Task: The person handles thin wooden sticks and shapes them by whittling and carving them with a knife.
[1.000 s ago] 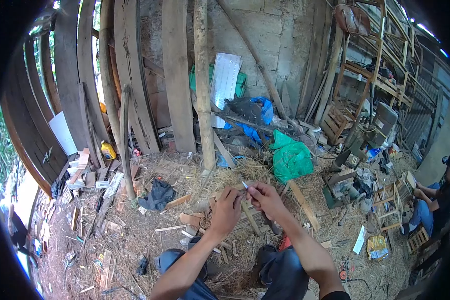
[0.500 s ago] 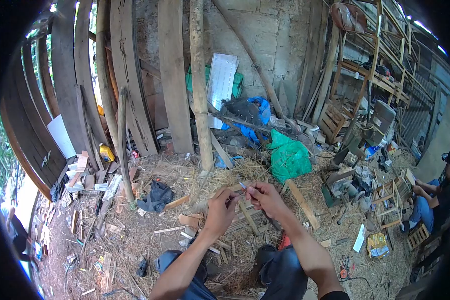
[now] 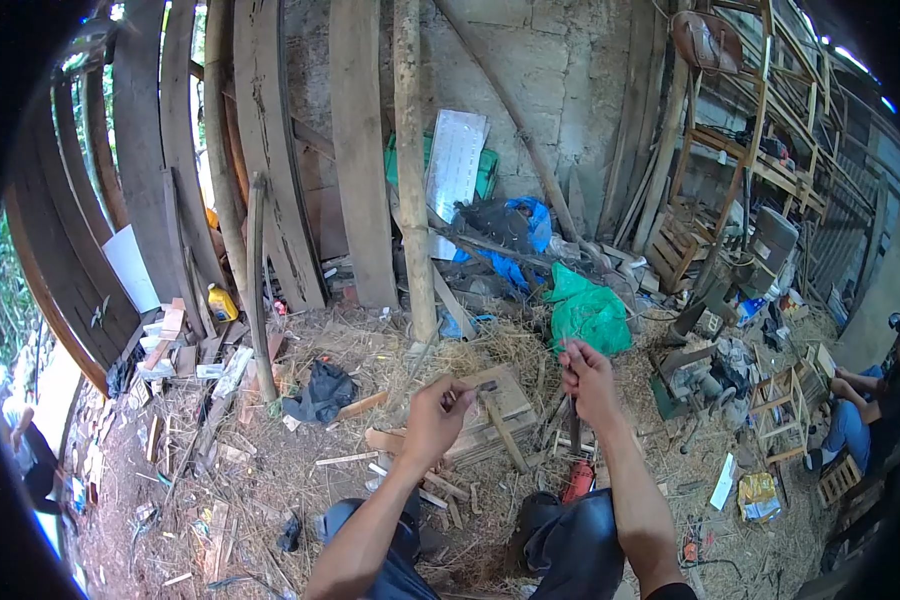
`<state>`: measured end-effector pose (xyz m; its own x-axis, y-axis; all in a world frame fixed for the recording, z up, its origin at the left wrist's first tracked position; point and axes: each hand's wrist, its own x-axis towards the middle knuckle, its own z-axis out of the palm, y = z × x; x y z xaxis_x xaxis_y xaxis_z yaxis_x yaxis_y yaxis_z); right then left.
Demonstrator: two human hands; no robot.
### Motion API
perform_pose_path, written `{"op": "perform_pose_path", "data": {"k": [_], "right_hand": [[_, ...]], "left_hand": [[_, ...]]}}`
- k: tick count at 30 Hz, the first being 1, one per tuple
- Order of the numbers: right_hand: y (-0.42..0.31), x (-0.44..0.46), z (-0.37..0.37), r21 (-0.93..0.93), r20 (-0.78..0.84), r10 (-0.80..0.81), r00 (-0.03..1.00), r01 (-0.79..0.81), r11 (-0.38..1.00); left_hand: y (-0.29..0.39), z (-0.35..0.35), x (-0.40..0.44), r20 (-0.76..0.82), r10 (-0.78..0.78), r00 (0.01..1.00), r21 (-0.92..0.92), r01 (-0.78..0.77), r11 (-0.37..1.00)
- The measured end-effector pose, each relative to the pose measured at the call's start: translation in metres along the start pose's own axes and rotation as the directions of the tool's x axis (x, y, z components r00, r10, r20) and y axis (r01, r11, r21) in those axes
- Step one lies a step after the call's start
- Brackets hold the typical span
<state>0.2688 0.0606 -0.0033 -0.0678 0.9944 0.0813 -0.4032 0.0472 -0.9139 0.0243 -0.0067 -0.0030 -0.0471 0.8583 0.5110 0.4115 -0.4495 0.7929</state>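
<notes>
My left hand (image 3: 436, 418) is raised over a pale wooden board (image 3: 505, 398), its thumb and fingers curled close together. A small dark piece (image 3: 487, 386) shows just right of its fingertips; whether the hand holds it cannot be made out. To the right, my right hand (image 3: 592, 384) is closed, with thumb and fingers pressed together in front of the green bag (image 3: 588, 312). Below its fingers a thin dark strip (image 3: 575, 432) hangs or stands, and what the fingers pinch is too small to tell. A red object (image 3: 578, 482) lies near my knee.
Planks and poles (image 3: 410, 180) lean against the wall. A black bag (image 3: 322, 392), wood scraps and straw cover the ground. At the right are a small wooden frame (image 3: 778, 412), a yellow bag (image 3: 758, 496) and a seated person (image 3: 860, 410). Another person (image 3: 36, 450) is at the left edge.
My hands, close together before, are now apart. The right hand has moved right and up, and the left hand has shifted slightly left. The pale board between them shows more.
</notes>
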Motion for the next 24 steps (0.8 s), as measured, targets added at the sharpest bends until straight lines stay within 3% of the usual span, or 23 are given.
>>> {"op": "perform_pose_path", "data": {"k": [4,6,9,11,13,15,17,19,21,24], "right_hand": [[0.000,-0.008,0.027,0.005,0.084,-0.017,0.996,0.016,1.000],[0.010,-0.010,0.036,-0.018,0.120,-0.013,0.993,0.015,1.000],[0.024,-0.016,0.062,-0.148,0.213,0.054,0.976,-0.022,0.989],[0.028,-0.021,0.072,-0.230,0.369,0.119,0.922,-0.034,0.973],[0.028,-0.018,0.065,-0.266,0.300,0.093,0.949,-0.010,0.964],[0.024,-0.012,0.059,-0.298,0.238,0.062,0.969,0.012,0.954],[0.014,-0.013,0.058,-0.083,0.220,-0.013,0.975,0.031,0.996],[0.014,-0.024,0.070,-0.137,0.268,0.002,0.963,0.036,0.990],[0.017,-0.026,0.076,-0.190,0.309,0.011,0.951,0.051,0.980],[0.022,-0.015,0.070,-0.198,0.330,0.068,0.942,-0.002,0.980]], "left_hand": [[0.007,0.001,0.004,-0.006,-0.084,0.996,-0.059,0.083,0.995],[0.012,0.001,0.004,0.073,-0.182,0.981,-0.075,0.187,0.980],[0.005,0.014,0.002,0.104,-0.154,0.983,-0.164,0.170,0.972],[0.006,0.012,0.001,0.056,-0.127,0.990,-0.244,0.137,0.960],[0.008,0.004,0.000,0.004,-0.108,0.994,-0.317,0.104,0.943],[0.004,-0.009,0.000,0.039,-0.225,0.974,-0.345,0.224,0.912],[-0.004,-0.015,0.002,0.037,-0.243,0.969,-0.322,0.241,0.915],[-0.009,-0.012,0.002,0.038,-0.251,0.967,-0.310,0.250,0.917],[-0.008,-0.003,0.002,-0.006,-0.133,0.991,-0.203,0.129,0.971],[0.000,-0.001,0.000,0.065,-0.206,0.976,-0.083,0.211,0.974]]}}
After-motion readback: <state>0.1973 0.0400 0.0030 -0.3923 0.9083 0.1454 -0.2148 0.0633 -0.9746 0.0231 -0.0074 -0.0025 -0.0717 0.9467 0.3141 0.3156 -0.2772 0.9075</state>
